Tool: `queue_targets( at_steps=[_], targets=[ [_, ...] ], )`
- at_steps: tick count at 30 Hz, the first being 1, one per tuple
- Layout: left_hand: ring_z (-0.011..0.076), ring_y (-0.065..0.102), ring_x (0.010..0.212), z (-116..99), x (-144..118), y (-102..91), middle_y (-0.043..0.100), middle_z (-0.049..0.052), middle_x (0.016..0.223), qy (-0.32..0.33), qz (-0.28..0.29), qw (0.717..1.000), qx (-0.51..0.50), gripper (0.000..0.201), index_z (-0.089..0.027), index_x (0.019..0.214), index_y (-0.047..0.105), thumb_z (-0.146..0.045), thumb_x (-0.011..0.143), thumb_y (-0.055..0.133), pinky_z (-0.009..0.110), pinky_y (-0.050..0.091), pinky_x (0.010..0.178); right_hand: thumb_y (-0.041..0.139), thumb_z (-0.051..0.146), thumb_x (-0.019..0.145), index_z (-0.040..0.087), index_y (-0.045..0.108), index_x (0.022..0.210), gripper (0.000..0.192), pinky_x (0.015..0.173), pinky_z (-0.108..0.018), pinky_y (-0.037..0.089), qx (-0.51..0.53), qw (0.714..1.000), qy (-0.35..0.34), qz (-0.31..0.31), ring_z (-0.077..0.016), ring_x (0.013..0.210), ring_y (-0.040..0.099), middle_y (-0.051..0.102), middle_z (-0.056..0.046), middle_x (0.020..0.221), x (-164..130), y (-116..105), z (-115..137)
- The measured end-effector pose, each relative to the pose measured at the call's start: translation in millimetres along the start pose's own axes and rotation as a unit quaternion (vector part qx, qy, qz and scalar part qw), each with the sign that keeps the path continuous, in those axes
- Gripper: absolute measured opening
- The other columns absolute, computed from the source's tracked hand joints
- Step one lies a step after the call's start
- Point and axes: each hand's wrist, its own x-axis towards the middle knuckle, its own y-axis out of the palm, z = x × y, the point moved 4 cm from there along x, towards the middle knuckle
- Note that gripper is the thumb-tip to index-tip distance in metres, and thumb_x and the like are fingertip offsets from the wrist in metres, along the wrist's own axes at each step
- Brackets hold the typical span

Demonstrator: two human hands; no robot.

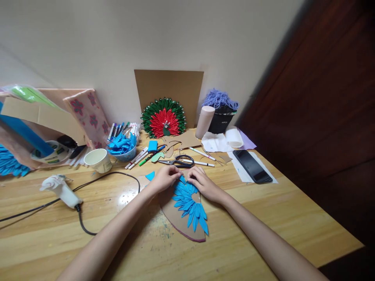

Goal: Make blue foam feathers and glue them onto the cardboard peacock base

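Observation:
A half-round piece of cardboard [172, 212] lies on the table in front of me, its curved rim edged in dark red. Overlapping blue petals [189, 201] fan out across it around a bare spot. At its upper edge, my left hand [166, 178] is closed, thumb and fingertips pinched at a small blue petal [182, 180]. From the other side my right hand [205, 185] meets the same petal with bent, closed fingers. The fingertips partly cover that petal. A loose blue piece [150, 176] lies beside my left wrist.
Black-handled scissors [183, 160] and several markers lie just beyond my hands. A glue gun [63, 191] with a black cord, a paper cup [98, 160] and a bowl of blue petals [122, 145] are to the left. A phone [252, 166] lies right; a red-green petal fan [164, 119] stands behind.

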Motion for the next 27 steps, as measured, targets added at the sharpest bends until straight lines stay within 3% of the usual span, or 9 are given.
queue_targets(
  at_steps=[27],
  targets=[
    [0.0154, 0.057, 0.063, -4.3, -2.9, 3.4, 0.067, 0.005, 0.072, -0.003, 0.016, 0.999, 0.031, 0.023, -0.012, 0.081, 0.068, -0.029, 0.07, 0.056, 0.024, 0.042, 0.057, 0.052, 0.027, 0.084, 0.021, 0.05, 0.083, 0.006, 0.081, -0.033, 0.038, -0.002, 1.0, -0.005, -0.012, -0.0186, 0.091, 0.044, 0.05, -0.002, 0.088, -0.7, 0.1, 0.7]
  ],
)
